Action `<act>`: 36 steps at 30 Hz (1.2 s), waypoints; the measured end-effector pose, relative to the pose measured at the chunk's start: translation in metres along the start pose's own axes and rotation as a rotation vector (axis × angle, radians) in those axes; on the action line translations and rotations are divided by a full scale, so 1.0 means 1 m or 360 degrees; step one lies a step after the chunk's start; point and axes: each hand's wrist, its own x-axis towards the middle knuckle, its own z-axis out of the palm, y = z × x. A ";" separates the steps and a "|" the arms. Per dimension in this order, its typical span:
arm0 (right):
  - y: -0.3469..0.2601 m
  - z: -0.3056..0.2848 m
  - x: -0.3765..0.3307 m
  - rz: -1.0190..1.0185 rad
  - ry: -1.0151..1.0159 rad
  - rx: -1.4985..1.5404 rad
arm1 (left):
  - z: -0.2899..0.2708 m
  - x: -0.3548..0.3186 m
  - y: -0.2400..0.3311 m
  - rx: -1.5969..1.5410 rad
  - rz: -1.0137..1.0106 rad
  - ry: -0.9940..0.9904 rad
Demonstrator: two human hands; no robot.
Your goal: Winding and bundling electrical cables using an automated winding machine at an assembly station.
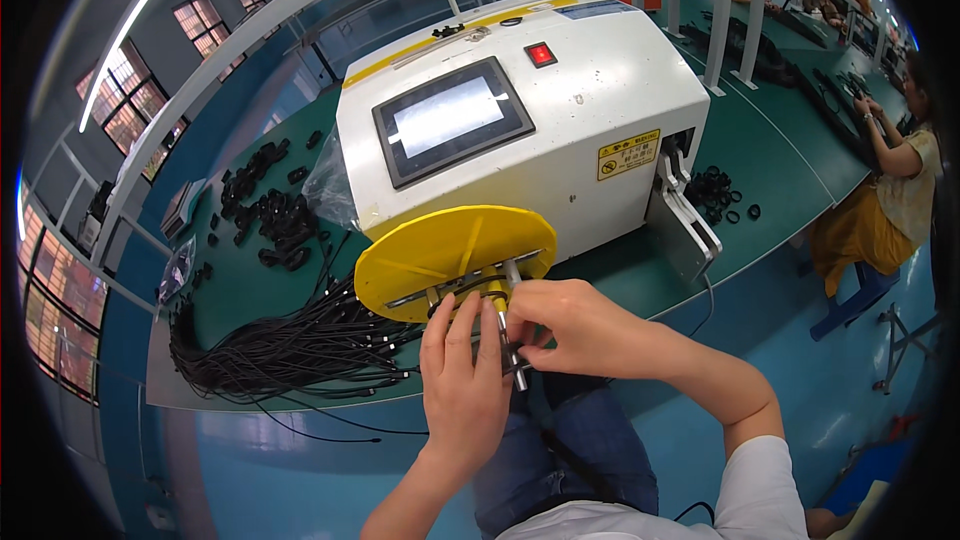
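Observation:
In front of a white winding machine [600,70], both my hands work at its yellow round plate [410,260]. A black cable [488,280] loops around the posts that stick out from the plate. My left hand [463,395] lies with its fingers closed over the cable on the left side of the posts. Beside the metal post [519,378], my right hand [575,325] pinches at the cable, its fingertips partly hiding it. The fingers cover much of the coil.
A heap of black cables [270,345] lies left on the green table [330,395]. Black plastic parts [270,210] and black rings [715,195] lie on either side of the machine. A screen [452,120] and a red switch [540,55] sit on top. A co-worker [895,160] sits at right.

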 end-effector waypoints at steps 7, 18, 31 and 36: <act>-0.004 0.003 0.004 -0.0067 0.0076 -0.0065 | -0.002 0.000 -0.003 0.0027 0.0004 0.0008; -0.015 -0.012 0.012 -0.0020 -0.0192 -0.0004 | -0.004 -0.003 -0.005 0.0091 -0.0013 0.0002; -0.012 0.001 0.007 -0.0042 -0.0030 -0.0090 | -0.005 -0.005 -0.001 0.0024 -0.0081 -0.0036; -0.006 0.009 -0.003 -0.0143 0.0217 -0.0487 | -0.004 -0.002 -0.004 -0.0080 -0.0078 -0.0046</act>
